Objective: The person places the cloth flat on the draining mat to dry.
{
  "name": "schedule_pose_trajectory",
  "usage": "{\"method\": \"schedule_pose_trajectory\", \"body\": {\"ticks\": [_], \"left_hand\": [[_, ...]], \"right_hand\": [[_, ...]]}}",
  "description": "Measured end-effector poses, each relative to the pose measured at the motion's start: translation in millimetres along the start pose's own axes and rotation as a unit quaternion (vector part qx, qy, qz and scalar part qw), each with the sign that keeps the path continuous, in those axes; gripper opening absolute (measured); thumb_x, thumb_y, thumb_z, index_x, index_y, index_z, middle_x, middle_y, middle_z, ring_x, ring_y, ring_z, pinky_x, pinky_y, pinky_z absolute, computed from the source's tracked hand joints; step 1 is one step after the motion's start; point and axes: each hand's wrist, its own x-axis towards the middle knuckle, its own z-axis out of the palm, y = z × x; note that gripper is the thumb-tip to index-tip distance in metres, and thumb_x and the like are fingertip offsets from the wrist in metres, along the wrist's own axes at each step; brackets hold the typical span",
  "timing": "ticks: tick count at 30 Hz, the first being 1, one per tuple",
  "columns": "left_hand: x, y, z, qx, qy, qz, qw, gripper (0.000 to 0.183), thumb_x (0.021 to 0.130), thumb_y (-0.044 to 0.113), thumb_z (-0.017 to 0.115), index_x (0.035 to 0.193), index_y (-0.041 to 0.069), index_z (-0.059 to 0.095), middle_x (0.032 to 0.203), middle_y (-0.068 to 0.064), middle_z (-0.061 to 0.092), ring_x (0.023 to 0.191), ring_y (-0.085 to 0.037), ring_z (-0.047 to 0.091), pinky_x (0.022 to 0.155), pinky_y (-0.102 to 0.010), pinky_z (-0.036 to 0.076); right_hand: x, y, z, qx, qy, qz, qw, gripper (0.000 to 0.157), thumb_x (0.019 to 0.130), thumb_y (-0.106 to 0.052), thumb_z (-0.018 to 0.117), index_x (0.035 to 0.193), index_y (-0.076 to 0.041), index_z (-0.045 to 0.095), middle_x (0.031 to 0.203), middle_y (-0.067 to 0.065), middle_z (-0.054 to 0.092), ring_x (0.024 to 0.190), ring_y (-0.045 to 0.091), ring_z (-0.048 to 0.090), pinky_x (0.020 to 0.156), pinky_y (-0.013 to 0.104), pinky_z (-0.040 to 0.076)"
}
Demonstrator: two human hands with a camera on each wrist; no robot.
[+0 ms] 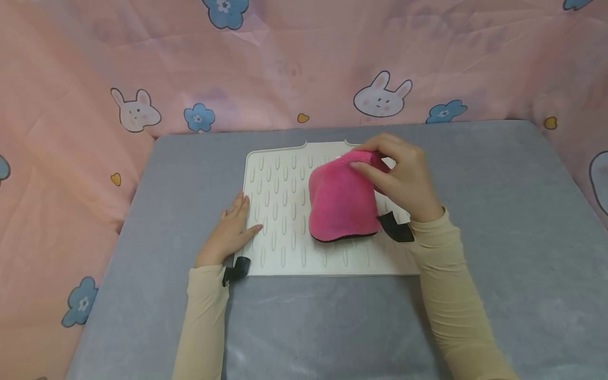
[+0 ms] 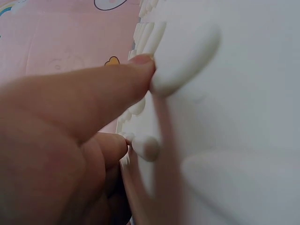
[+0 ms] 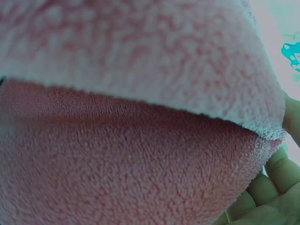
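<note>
A folded pink fleecy cloth (image 1: 342,203) with a dark lower edge hangs from my right hand (image 1: 401,174), which pinches its top between thumb and fingers. Up close in the right wrist view, the cloth's fuzzy layers (image 3: 117,164) fill most of the picture, and fingers grip one corner at the right. Beneath it lies a white ridged mat (image 1: 280,253) with raised oval bumps. My left hand (image 1: 228,229) rests on the mat's left edge with its fingers stretched out. In the left wrist view, the thumb (image 2: 103,96) touches a bump on the white mat (image 2: 243,117).
The mat lies on a grey-covered table (image 1: 513,237). A pink curtain (image 1: 304,63) printed with rabbits and blue flowers stands behind the table and along its sides. Black straps (image 1: 398,228) sit at both wrists.
</note>
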Motion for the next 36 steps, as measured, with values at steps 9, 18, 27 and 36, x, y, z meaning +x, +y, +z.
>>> {"method": "schedule_pose_trajectory", "body": {"ticks": [9, 18, 27, 36], "left_hand": [[1.1, -1.0, 1.1, -0.005, -0.003, 0.001, 1.0, 0.08, 0.095, 0.034, 0.055, 0.146, -0.008, 0.01, 0.155, -0.018, -0.005, 0.143, -0.03, -0.001, 0.112, -0.053, 0.0], [4.4, 2.1, -0.4, -0.004, 0.002, 0.009, 0.9999, 0.08, 0.094, 0.032, 0.056, 0.146, -0.008, 0.01, 0.155, -0.019, -0.004, 0.143, -0.03, 0.0, 0.112, -0.052, -0.001], [3.5, -1.1, -0.7, 0.001, 0.001, 0.01, 0.9999, 0.08, 0.095, 0.032, 0.055, 0.146, -0.008, 0.01, 0.155, -0.02, -0.003, 0.143, -0.03, 0.001, 0.112, -0.052, 0.0], [2.0, -2.2, -1.5, -0.002, 0.005, 0.014, 0.9999, 0.079, 0.094, 0.031, 0.055, 0.146, -0.009, 0.011, 0.155, -0.02, -0.003, 0.143, -0.03, 0.0, 0.112, -0.054, 0.001]], "right_hand": [[4.4, -2.8, 4.5, 0.0, -0.003, -0.016, 1.0, 0.02, 0.074, 0.002, 0.078, 0.091, 0.003, 0.069, 0.089, 0.01, 0.067, 0.077, 0.009, 0.054, 0.068, 0.015, 0.045], [-28.7, 24.7, 11.8, -0.023, -0.077, 0.074, 0.994, 0.019, 0.078, -0.003, 0.076, 0.094, -0.001, 0.068, 0.088, 0.007, 0.065, 0.078, 0.013, 0.056, 0.07, 0.016, 0.045], [-49.3, 47.2, 25.2, -0.057, -0.16, 0.109, 0.979, 0.015, 0.08, -0.006, 0.075, 0.092, -0.001, 0.067, 0.084, 0.007, 0.064, 0.073, 0.018, 0.055, 0.068, 0.035, 0.049], [-55.7, 61.1, 35.2, -0.056, -0.183, 0.125, 0.973, 0.015, 0.079, -0.006, 0.075, 0.091, -0.001, 0.067, 0.082, 0.007, 0.063, 0.069, 0.018, 0.051, 0.063, 0.031, 0.044]]}}
